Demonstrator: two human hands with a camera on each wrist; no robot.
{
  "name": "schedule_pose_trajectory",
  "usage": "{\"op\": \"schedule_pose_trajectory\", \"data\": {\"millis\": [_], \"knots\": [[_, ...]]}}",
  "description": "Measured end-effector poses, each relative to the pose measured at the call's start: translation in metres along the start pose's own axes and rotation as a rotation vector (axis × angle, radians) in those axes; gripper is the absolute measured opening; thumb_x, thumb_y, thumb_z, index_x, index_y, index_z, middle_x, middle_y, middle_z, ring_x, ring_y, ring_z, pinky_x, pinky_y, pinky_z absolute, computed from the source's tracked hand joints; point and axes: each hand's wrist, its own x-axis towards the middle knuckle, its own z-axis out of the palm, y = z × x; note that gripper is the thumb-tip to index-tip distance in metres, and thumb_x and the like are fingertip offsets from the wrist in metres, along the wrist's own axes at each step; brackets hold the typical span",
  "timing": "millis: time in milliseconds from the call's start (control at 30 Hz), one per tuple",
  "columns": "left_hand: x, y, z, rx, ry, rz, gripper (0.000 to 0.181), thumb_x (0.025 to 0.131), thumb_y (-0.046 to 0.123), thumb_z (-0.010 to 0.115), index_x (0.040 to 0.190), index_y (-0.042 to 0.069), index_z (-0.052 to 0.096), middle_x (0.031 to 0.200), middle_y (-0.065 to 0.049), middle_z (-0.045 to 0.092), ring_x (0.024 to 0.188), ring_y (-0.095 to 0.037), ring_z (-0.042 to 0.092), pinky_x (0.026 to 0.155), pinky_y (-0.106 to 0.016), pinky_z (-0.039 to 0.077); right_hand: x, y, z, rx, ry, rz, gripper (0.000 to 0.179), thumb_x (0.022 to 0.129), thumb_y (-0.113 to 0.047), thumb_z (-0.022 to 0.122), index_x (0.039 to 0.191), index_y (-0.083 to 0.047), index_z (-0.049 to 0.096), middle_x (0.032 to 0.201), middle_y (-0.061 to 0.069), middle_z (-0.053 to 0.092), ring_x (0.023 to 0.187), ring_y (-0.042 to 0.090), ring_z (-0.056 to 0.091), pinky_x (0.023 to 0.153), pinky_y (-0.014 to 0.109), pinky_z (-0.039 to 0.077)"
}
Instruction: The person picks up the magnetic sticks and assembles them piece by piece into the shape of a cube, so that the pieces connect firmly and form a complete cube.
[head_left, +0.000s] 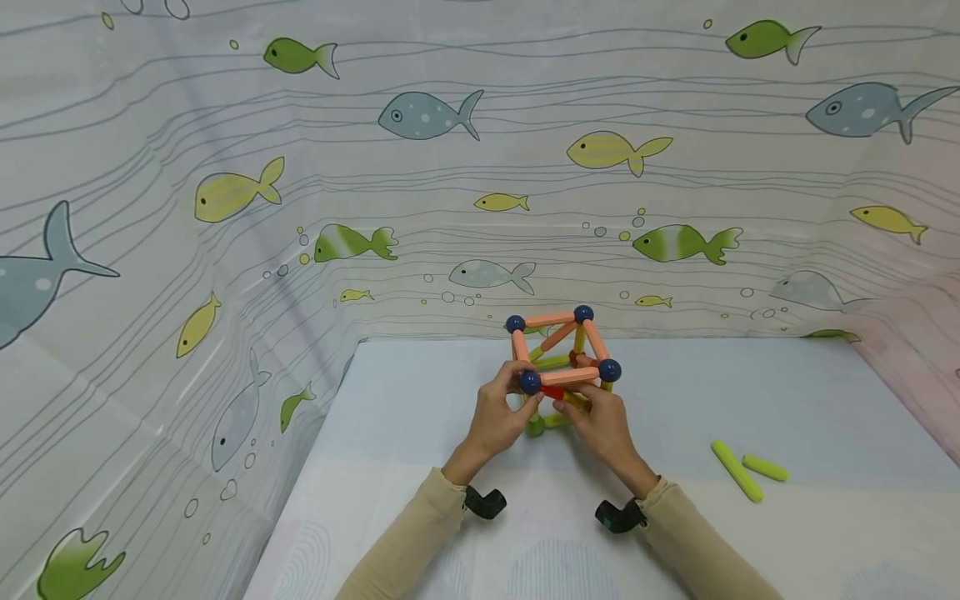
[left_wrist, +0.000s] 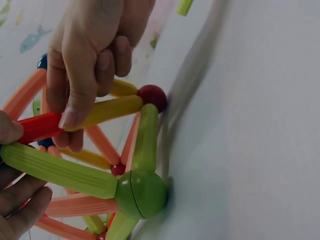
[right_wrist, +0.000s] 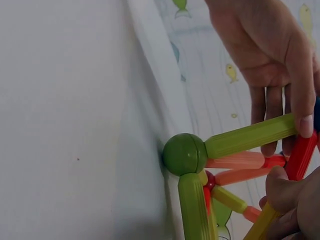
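Both hands are at the near side of a box-like frame of magnetic sticks and balls, with orange sticks (head_left: 572, 377) and navy balls (head_left: 610, 370) on top. My left hand (head_left: 497, 414) pinches the upright green stick (right_wrist: 250, 136) near the front-left navy ball (head_left: 530, 382), its thumb beside a slanting red stick (left_wrist: 40, 128). My right hand (head_left: 602, 421) pinches that slanting line where the red stick meets a yellow stick (left_wrist: 107, 111). The yellow stick runs down to a dark red ball (left_wrist: 152, 96). At a lower corner, a green ball (left_wrist: 142, 195) joins green sticks.
Two loose lime-green sticks, one long (head_left: 737, 471) and one short (head_left: 766, 467), lie on the pale tabletop (head_left: 420, 392) to the right. A fish-patterned curtain (head_left: 540, 250) hangs behind and beside the table. Black wrist mounts (head_left: 486, 503) sit below both hands.
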Motion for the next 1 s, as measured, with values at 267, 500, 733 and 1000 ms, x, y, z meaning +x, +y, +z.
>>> {"op": "schedule_pose_trajectory", "data": {"millis": [267,500,733,1000], "knots": [[-0.002,-0.001,0.001,0.003,-0.024,-0.021,0.046,0.090,-0.005,0.079,0.131,0.006,0.060,0.120,-0.014,0.074,0.099,-0.025,0.078,0.085,-0.034,0.064,-0.010,0.001,-0.017,-0.141,-0.008,-0.152,0.050,0.082,-0.005,0.090,0.130,-0.005,0.075,0.121,0.015,0.078,0.055,0.007,0.047,0.051,0.023,0.040],[-0.002,-0.001,0.000,0.001,-0.016,-0.003,0.047,0.090,-0.007,0.078,0.131,0.006,0.060,0.117,-0.014,0.075,0.099,-0.025,0.078,0.084,-0.033,0.064,-0.013,0.010,-0.023,-0.118,-0.003,-0.173,0.038,0.084,-0.001,0.087,0.121,-0.002,0.078,0.099,0.013,0.081,0.047,-0.003,0.042,0.043,0.019,0.038],[-0.003,0.000,0.000,-0.035,-0.008,0.015,0.046,0.090,-0.007,0.079,0.131,0.004,0.061,0.116,-0.015,0.075,0.096,-0.029,0.077,0.081,-0.040,0.065,-0.011,0.009,-0.026,-0.137,-0.004,-0.195,0.034,0.087,-0.002,0.086,0.121,-0.004,0.079,0.084,0.009,0.078,0.046,-0.008,0.043,0.043,0.016,0.039],[-0.007,-0.004,-0.001,0.014,0.026,-0.010,0.067,0.090,0.000,0.081,0.147,0.003,0.045,0.111,-0.012,0.075,0.097,-0.026,0.077,0.085,-0.041,0.064,-0.021,0.003,-0.093,-0.227,-0.055,-0.134,0.014,0.091,-0.010,0.084,0.105,-0.006,0.082,0.086,0.005,0.080,0.054,-0.001,0.058,0.046,0.018,0.045]]}}
